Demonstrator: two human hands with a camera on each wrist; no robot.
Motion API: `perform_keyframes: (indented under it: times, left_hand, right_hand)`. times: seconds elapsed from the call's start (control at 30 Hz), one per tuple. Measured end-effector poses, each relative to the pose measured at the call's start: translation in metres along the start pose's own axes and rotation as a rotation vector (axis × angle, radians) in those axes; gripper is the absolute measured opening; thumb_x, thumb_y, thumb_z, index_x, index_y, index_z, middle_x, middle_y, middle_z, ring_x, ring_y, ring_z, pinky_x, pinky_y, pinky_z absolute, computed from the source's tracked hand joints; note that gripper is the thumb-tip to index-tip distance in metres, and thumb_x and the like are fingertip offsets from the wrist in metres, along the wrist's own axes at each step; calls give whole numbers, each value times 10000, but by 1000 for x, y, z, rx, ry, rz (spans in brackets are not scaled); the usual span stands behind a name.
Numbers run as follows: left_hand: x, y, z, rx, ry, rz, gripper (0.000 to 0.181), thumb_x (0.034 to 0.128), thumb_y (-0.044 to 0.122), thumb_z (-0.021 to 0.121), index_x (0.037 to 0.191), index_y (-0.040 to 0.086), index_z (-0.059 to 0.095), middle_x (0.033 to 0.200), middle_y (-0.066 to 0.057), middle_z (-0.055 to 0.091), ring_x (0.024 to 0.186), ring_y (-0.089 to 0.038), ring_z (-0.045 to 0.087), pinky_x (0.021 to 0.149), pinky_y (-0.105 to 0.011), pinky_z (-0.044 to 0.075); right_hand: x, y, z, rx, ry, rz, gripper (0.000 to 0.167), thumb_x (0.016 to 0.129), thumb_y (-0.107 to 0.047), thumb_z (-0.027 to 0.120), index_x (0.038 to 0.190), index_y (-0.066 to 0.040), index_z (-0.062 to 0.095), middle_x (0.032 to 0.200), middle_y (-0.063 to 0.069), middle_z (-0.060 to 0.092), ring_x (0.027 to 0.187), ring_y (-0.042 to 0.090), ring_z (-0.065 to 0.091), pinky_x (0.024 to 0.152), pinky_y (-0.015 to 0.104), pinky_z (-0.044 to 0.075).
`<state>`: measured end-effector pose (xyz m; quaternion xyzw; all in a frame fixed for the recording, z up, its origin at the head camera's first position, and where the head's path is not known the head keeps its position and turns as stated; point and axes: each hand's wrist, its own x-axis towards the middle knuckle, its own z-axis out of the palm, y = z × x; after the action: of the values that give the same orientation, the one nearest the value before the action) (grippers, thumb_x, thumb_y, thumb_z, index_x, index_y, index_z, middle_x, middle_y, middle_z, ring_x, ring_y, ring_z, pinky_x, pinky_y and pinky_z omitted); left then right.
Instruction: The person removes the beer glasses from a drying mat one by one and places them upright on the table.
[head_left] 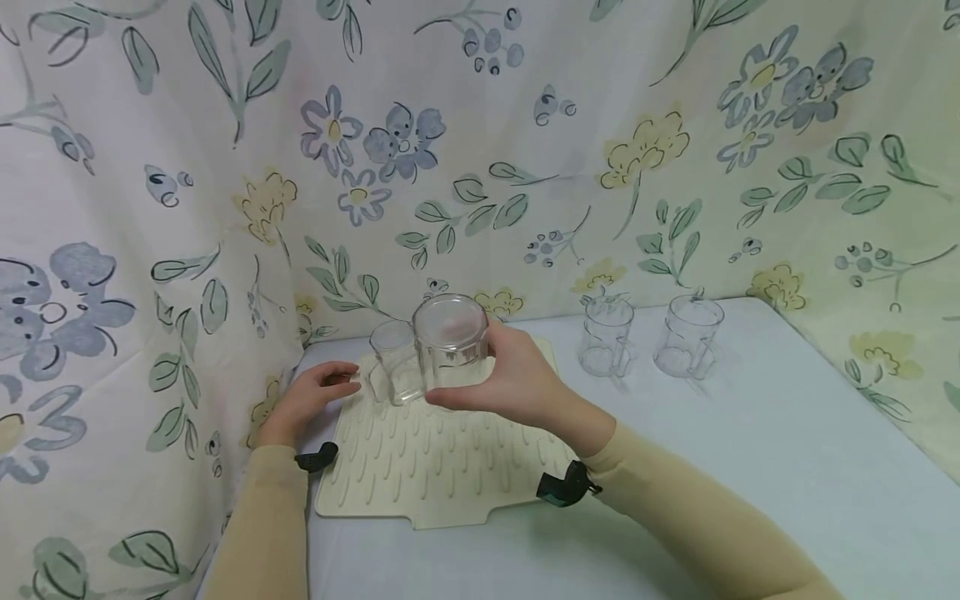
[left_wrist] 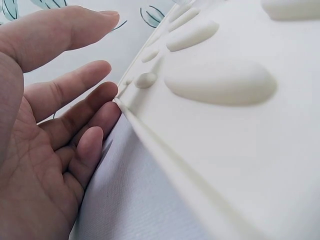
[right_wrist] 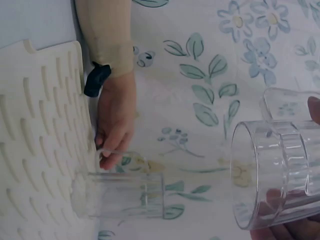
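My right hand grips a clear glass mug, thumb and fingers on opposite sides. It is held above the cream ridged drying mat. In the right wrist view the held mug has its open rim facing the mat. A second clear mug stands on the far left of the mat, its handle toward my left hand. My left hand is at the mat's left edge, fingers loosely bent and holding nothing. In the left wrist view the fingertips meet that edge.
Two more clear mugs, one nearer the mat and one farther right, stand on the white tablecloth. A floral curtain hangs behind the table and along its left side.
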<state>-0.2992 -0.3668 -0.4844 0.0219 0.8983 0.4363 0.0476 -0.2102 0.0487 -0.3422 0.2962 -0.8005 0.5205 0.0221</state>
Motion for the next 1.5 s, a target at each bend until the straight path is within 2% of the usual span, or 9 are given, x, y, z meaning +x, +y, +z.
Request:
perform_keyframes:
  times: [0.23,0.4,0.57,0.77,0.93,1.17,1.4,1.5]
  left_hand:
    - [0,-4,-2,19,5,-11,667,1044,423,804,1559,47,609,1548,-229,625,1402,-391,580,1192,-571,447]
    - [-1,-5,-3,13,7,-23,662,1047,413,802,1561,44,608,1544,-228,628,1386,-367,585,1167,-525,460]
    - [-1,-5,-2,0,6,-23,662,1042,409,811,1559,45,615,1539,-224,632,1388,-360,583,1163,-496,451]
    - [3,-7,-1,9,7,-25,658,1045,444,799,1545,54,626,1541,-217,634,1397,-372,586,1192,-540,450]
    - [6,-8,-1,4,3,-32,664,1036,463,804,1541,68,627,1564,-207,623,1437,-387,563,1241,-579,412]
    - [3,-4,0,5,0,-27,660,1048,443,795,1548,50,620,1565,-221,620,1425,-387,568,1212,-563,431]
    - [1,-2,1,4,2,9,615,1067,388,779,1547,39,617,1562,-224,623,1432,-387,572,1192,-528,442]
    - [2,-2,1,12,4,1,613,1071,404,771,1547,49,618,1577,-217,614,1452,-389,557,1212,-544,436]
  right_hand:
    - [-7,-2,-22,23,45,-62,759,801,-397,1005,1468,-413,642,1369,-221,736,1288,80,676,1057,509,578]
    - [-14,-2,-31,18,50,-78,756,807,-384,1000,1473,-384,642,1386,-200,734,1309,93,674,1091,542,563]
    - [-24,-2,-42,-8,71,-36,758,807,-387,995,1474,-345,638,1384,-175,735,1324,110,672,1119,565,551]
    - [-38,0,-59,-61,113,21,774,809,-393,999,1485,-301,635,1393,-136,730,1337,142,662,1125,563,553]
    - [-48,0,-72,-74,138,60,788,808,-383,1006,1496,-314,627,1406,-126,723,1351,155,656,1128,568,542]
    - [-56,9,-84,-73,164,83,778,826,-344,999,1501,-293,615,1424,-107,719,1377,165,642,1174,596,496]
    - [-58,16,-91,-80,145,58,793,836,-322,997,1522,-267,601,1437,-87,710,1407,185,629,1214,635,463]
    - [-58,16,-93,-76,138,55,798,836,-318,997,1526,-269,599,1446,-87,707,1419,193,626,1200,640,467]
